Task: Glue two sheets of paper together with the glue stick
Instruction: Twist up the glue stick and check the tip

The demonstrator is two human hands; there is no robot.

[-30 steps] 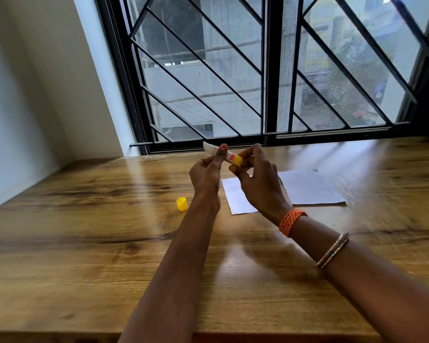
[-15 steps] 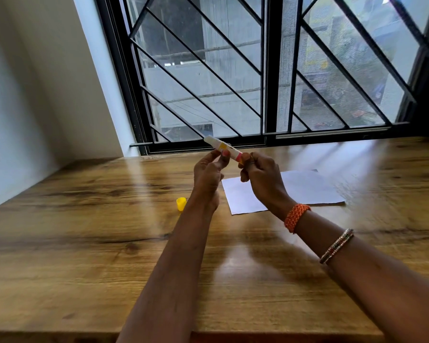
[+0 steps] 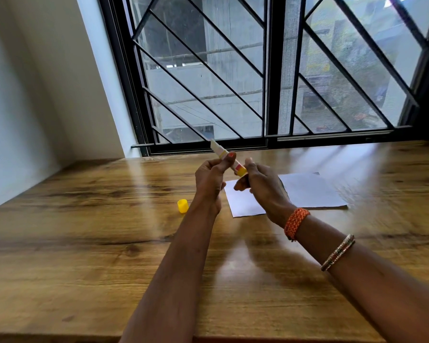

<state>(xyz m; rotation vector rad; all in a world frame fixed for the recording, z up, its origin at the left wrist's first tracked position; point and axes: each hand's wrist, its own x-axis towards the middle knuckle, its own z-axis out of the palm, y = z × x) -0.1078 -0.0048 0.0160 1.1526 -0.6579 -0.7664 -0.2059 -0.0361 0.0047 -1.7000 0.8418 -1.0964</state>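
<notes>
1. Glue stick [image 3: 229, 158]: I see it uncapped, held above the table just above the middle of the frame. It is tilted, pale tip toward the upper left and yellow base toward the lower right.
2. Left hand [image 3: 209, 180]: I see its thumb and fingers curled round the middle of the glue stick's barrel, the thumbnail painted orange-red.
3. Right hand [image 3: 263, 188]: its fingertips pinch the yellow base end of the glue stick, the rest of the fingers curled below it.
4. Yellow cap [image 3: 182, 205]: it lies on the table left of centre, just left of the left wrist, touching neither hand.
5. Sheets of paper [image 3: 310, 191]: white, flat on the table right of centre, partly hidden behind the right hand. I cannot tell from here how many sheets are stacked.
6. Wooden table [image 3: 84, 256]: brown grain with a glossy sheen, filling the lower half of the frame.
7. Orange braided band [image 3: 296, 222]: on the right wrist, right of centre.
8. Metal bangle [image 3: 338, 252]: farther down the right forearm, lower right.
9. Window grille [image 3: 268, 70]: black bars across the upper half; buildings show through it, blurred.
10. White wall [image 3: 30, 82]: upper left of the frame.
</notes>
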